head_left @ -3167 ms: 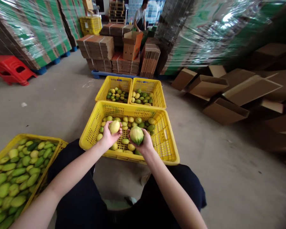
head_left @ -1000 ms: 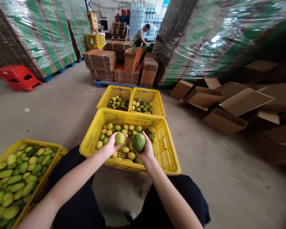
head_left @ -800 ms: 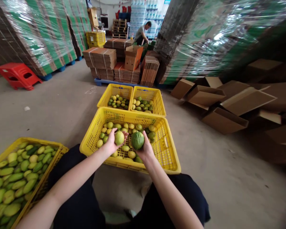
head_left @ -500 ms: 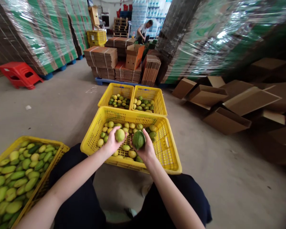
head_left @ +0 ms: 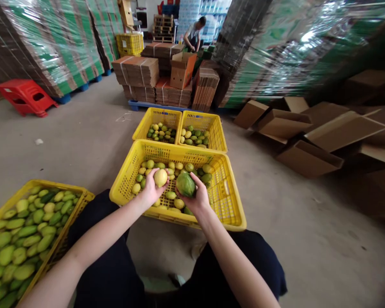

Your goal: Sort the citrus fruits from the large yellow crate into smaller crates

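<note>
Over a yellow plastic crate point(head_left: 233, 188), both my hands hold fruit. My left hand point(head_left: 151, 188) is closed around a yellow lemon point(head_left: 161, 178), its rounded side facing up. A larger dark green lemon point(head_left: 185, 185) rests in my right hand point(head_left: 199, 196), with the thumb along its right side. The two fruits are apart, side by side. Below them, several yellow and green lemons point(head_left: 179, 203) lie loose on the crate's slatted floor, partly hidden by my hands.
Two smaller yellow crates point(head_left: 224, 137) with lemons stand behind the big one. At my left, another crate point(head_left: 56, 185) is full of greenish lemons. Flattened cartons point(head_left: 137, 70), open boxes point(head_left: 308, 158), a red stool point(head_left: 28, 96) and wrapped pallets surround the floor. A person point(head_left: 194, 34) sits bent at the back.
The lemon in my left hand has turned to show a yellower side. The green one in my right hand has rolled too, showing a smoother, paler-streaked face. My hands stay nearly in place.
</note>
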A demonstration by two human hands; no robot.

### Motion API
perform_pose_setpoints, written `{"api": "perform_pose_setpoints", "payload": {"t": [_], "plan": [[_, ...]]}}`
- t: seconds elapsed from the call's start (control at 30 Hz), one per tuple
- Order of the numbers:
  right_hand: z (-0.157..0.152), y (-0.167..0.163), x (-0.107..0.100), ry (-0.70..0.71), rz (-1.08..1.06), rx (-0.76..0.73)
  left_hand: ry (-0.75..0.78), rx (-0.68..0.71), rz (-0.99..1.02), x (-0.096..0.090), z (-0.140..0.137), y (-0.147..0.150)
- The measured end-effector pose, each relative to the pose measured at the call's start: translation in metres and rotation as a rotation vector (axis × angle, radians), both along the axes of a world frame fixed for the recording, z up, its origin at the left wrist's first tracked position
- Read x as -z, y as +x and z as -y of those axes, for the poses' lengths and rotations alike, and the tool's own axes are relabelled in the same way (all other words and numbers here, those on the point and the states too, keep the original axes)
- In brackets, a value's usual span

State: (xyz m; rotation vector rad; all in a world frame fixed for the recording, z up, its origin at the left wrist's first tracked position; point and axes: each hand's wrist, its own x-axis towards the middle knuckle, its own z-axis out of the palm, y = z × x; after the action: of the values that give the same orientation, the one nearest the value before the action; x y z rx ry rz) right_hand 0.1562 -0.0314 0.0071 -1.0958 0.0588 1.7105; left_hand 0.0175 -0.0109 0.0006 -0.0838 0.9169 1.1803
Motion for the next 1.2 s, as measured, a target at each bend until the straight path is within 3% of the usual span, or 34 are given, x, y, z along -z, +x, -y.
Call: {"api": "perform_pose_setpoints", "payload": {"t": [0.27,0.47,0.63,0.73,1.0,1.2], "plan": [[0.000,0.000,0.003,-0.033,-0.005,-0.013,-0.046,0.071,-0.028,0.000,0.001,0.001],[-0.003,0.003,0.027,-0.048,0.023,0.026,-0.048,-0.011,-0.060,-0.005,0.002,0.002],[-0.006,0.004,0.039,0.043,-0.022,-0.034,-0.009,-0.065,-0.082,-0.003,0.000,0.003],[-0.005,0.003,0.034,0.054,-0.062,-0.035,0.014,-0.074,-0.071,-0.001,-0.002,0.004],[0.003,0.000,0.001,0.021,0.041,-0.051,-0.023,0.140,-0.096,0.008,-0.001,0.005],[0.000,0.004,0.009,-0.008,-0.012,-0.064,0.022,0.221,-0.122,0.000,0.001,0.003]]}}
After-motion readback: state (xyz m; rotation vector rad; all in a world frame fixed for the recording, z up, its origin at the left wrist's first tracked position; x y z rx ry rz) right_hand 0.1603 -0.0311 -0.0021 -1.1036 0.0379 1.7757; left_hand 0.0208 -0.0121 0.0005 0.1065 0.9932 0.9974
